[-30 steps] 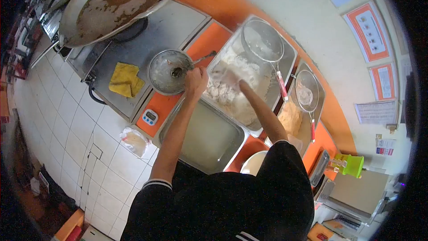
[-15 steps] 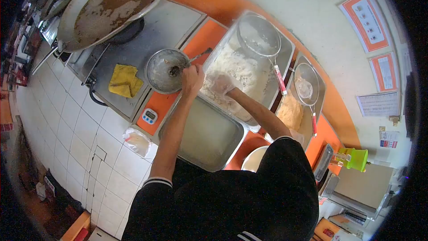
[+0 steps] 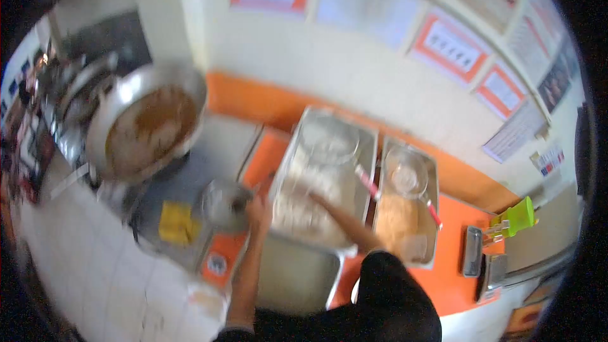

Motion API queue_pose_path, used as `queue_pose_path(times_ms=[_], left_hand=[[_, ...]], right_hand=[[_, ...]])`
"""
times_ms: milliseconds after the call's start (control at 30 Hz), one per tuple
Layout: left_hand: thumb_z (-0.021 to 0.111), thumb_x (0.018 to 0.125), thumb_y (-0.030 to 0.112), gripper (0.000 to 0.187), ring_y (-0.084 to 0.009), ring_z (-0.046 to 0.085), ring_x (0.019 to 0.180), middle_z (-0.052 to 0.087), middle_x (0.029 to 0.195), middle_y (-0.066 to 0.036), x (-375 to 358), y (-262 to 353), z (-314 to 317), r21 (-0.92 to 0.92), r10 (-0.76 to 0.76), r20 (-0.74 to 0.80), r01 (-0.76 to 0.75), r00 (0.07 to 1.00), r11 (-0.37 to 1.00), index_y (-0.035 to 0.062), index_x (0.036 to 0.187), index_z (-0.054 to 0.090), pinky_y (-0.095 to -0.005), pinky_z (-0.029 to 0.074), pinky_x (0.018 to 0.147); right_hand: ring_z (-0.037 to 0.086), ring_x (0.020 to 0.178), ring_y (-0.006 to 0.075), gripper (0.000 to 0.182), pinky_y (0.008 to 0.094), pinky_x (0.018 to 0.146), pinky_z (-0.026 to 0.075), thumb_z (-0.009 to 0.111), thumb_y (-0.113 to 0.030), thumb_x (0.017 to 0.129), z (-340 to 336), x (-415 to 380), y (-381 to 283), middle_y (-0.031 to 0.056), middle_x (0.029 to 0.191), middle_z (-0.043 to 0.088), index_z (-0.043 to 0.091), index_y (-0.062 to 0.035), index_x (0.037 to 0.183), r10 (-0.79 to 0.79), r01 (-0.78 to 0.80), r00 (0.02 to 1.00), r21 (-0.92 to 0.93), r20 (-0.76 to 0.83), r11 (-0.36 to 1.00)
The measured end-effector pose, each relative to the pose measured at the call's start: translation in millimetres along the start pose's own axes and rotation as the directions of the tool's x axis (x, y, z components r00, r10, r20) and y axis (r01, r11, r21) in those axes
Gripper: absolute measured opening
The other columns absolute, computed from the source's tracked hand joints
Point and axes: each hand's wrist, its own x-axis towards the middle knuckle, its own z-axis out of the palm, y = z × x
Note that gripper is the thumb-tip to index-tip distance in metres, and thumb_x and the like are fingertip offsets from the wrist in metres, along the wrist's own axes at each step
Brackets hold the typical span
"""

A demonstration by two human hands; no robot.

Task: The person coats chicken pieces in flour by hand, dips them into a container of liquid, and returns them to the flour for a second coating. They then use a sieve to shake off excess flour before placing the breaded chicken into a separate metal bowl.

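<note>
1. Over the orange counter, our right hand (image 3: 315, 200) reaches into the flour tray (image 3: 304, 128); blur hides its grip.
2. Our left hand (image 3: 256, 208) sits by the small bowl (image 3: 221, 202), grip unclear.
3. Flour could spill over the rim, or the bowl tip.

My left hand (image 3: 258, 208) lies at the near left corner of the flour tray (image 3: 364, 128), just right of the small bowl (image 3: 223, 204). My right hand (image 3: 315, 197) lies in that tray, in the flour (image 3: 304, 199). A sieve (image 3: 329, 139) rests at the tray's far end. Right of it stands a second tray (image 3: 432, 171), holding another sieve (image 3: 405, 171). Before both lies a third tray (image 3: 297, 275). Far left sits the wok (image 3: 149, 123); a cloth (image 3: 175, 221) lies before it.
</note>
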Motion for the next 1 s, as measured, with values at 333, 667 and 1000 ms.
queue_pose_path(times_ms=[333,667,1000], left_hand=[[0.044,0.086,0.027,0.042,-0.0429,0.061,0.071,0.059,0.071,-0.03,2,-8,2,0.095,-0.058,0.032,0.054,0.998,0.994,-0.0072,0.07,0.062,-0.0488,0.049,0.065],[0.044,0.086,0.026,0.042,-0.0428,0.061,0.069,0.059,0.069,-0.029,-7,16,-14,0.131,-0.043,-0.01,0.044,0.999,0.99,-0.0076,0.069,0.063,-0.049,0.049,0.065],[0.041,0.088,0.027,0.043,-0.0436,0.061,0.069,0.06,0.074,-0.029,-12,11,-14,0.146,-0.065,0.056,0.056,0.996,0.988,-0.0058,0.072,0.064,-0.0496,0.049,0.066]], right_hand=[[0.052,0.107,0.0241,0.043,0.0371,0.091,0.04,0.048,-0.025,0.084,69,27,5,0.0112,0.122,0.053,0.05,-0.0128,0.125,0.163,-0.164,0.986,-0.058,-0.026,0.985],[0.054,0.102,0.0246,0.041,0.0391,0.088,0.042,0.046,-0.024,0.084,83,26,10,0.0119,0.119,0.055,0.051,-0.0126,0.124,0.174,-0.175,0.985,-0.058,-0.017,0.983],[0.056,0.098,0.0252,0.04,0.0412,0.084,0.044,0.045,-0.024,0.085,110,10,24,0.0126,0.116,0.056,0.052,-0.0125,0.123,0.166,-0.166,0.986,-0.033,-0.01,0.986]])
